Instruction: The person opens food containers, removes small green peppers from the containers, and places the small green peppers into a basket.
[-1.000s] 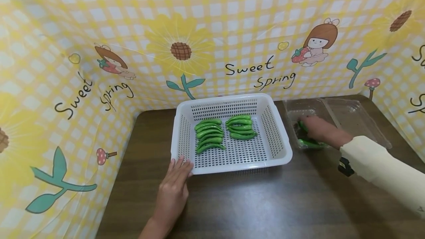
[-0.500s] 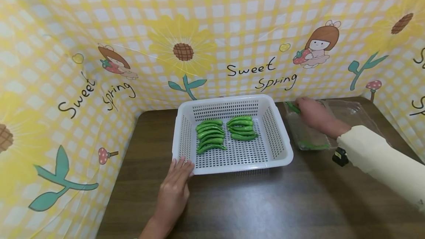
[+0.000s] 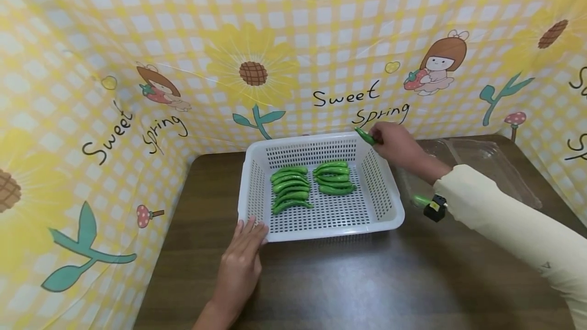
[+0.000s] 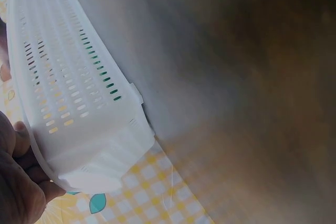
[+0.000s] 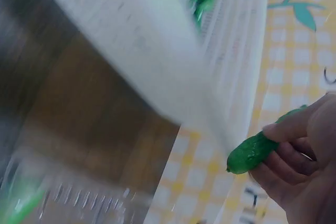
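A white plastic basket [image 3: 321,230] stands on the table with two columns of green chili peppers inside, a left column [image 3: 290,186] and a right column [image 3: 334,177]. My right hand [image 3: 398,147] pinches one green chili pepper [image 5: 252,153] between thumb and fingers, over the basket's back right corner. My left hand [image 3: 239,264] rests on the near left corner, its fingers laid over the rim. Beyond my right forearm lies a clear plastic container [image 3: 415,182], partly hidden, with a green pepper [image 3: 422,200] showing in it.
The container's clear lid part [image 3: 500,172] spreads open to the right. A brown wooden table [image 3: 330,279] carries everything. Yellow checked cloth [image 3: 293,55] rises behind and on both sides. A small black device [image 3: 434,209] sits at my right wrist.
My right hand has lifted a green chili pepper out of the clear container and carried it left to the basket's back right corner. The left hand has stayed on the rim.
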`<state>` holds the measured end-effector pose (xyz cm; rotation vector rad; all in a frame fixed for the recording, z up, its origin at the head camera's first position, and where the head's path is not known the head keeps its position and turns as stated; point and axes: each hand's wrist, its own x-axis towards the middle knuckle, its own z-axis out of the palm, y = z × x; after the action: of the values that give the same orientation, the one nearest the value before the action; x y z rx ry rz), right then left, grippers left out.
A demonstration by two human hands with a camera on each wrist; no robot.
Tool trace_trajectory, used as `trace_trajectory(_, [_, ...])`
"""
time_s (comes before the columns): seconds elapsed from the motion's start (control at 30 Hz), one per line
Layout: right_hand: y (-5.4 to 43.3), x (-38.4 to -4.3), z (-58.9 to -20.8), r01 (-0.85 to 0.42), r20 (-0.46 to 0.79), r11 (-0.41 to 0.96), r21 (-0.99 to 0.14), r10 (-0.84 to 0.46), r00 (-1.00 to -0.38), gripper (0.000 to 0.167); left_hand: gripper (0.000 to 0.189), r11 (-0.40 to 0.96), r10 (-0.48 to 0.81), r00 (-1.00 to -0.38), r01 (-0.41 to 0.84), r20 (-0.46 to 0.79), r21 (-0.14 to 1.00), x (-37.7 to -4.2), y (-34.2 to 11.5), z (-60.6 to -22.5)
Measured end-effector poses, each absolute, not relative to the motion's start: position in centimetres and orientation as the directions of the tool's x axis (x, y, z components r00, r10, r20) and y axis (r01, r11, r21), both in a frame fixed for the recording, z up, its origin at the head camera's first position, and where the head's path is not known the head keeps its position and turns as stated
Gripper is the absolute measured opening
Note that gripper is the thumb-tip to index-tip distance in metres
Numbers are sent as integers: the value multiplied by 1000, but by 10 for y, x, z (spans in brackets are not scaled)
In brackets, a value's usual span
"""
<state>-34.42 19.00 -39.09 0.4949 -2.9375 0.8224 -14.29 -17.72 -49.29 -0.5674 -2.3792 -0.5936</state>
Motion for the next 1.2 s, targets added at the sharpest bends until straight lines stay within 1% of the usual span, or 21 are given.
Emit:
trace_trajectory(0.17, [166, -342, -386, -344, 159, 759, -553, -309, -938, 24, 29, 813, 246, -718, 519, 651, 265, -143, -176, -492])
trace_trajectory(0.37, [146, -342, -385, -361, 147, 712, -603, -345, -927, 27, 28, 811, 241, -719, 518, 652, 272, -143, -177, -492])
trace_trajectory(0.4, [142, -342, -385, -360, 144, 708, -608, -348, -926, 28, 29, 808, 242, -705, 526, 666, 264, -143, -177, -493])
trace_trajectory(0.57, [125, -340, -385, -370, 144, 683, -630, -366, -919, 27, 29, 807, 240, -687, 534, 686, 253, -143, -177, -495])
trace_trajectory(0.7, [112, -336, -389, -410, 157, 655, -635, -410, -898, 24, 29, 805, 239, -702, 529, 671, 267, -143, -177, -495])
trace_trajectory(0.83, [100, -333, -398, -475, 148, 658, -584, -489, -860, 25, 29, 808, 238, -717, 521, 656, 276, -142, -178, -494])
trace_trajectory(0.93, [92, -330, -404, -535, 112, 678, -505, -563, -819, 24, 26, 807, 239, -718, 521, 654, 277, -142, -179, -494])
trace_trajectory(0.97, [90, -330, -407, -558, 90, 682, -473, -593, -800, 19, 26, 807, 239, -716, 522, 656, 275, -142, -179, -494])
trace_trajectory(1.07, [87, -328, -412, -614, 5, 685, -392, -666, -746, 12, 25, 805, 239, -706, 528, 666, 271, -143, -179, -494])
trace_trajectory(1.1, [86, -328, -414, -630, -40, 685, -366, -688, -724, 15, 25, 805, 240, -703, 529, 669, 268, -143, -179, -494])
trace_trajectory(1.2, [86, -328, -418, -658, -184, 688, -306, -721, -668, 31, 25, 804, 244, -701, 532, 670, 264, -144, -179, -493])
